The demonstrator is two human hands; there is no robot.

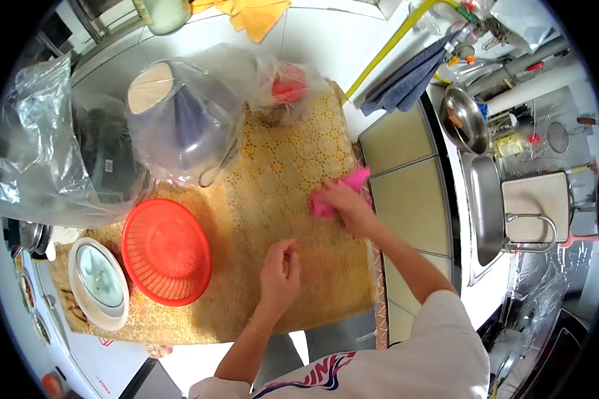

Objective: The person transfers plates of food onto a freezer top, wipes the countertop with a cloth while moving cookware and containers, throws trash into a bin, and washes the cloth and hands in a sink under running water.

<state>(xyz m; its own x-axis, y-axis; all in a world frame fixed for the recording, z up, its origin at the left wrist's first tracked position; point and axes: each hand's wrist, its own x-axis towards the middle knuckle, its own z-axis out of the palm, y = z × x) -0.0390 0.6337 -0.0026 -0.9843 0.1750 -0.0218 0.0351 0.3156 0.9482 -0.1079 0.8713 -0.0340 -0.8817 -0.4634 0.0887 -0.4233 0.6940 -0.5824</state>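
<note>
My right hand presses a bright pink cloth onto the patterned gold tablecloth, near the table's right edge. Pink fabric sticks out past the fingers on both sides. Lower and to the left, my left hand hovers over the tablecloth with its fingers curled in and nothing showing in them. Left of that hand is a red plastic basket. Beside the basket sits a pale round container with a clear lid.
Plastic-wrapped items, among them a purple-grey one, crowd the table's back left. A bag with something red stands at the back wall. On the right are a metal sink, a steel bowl and a hanging blue towel.
</note>
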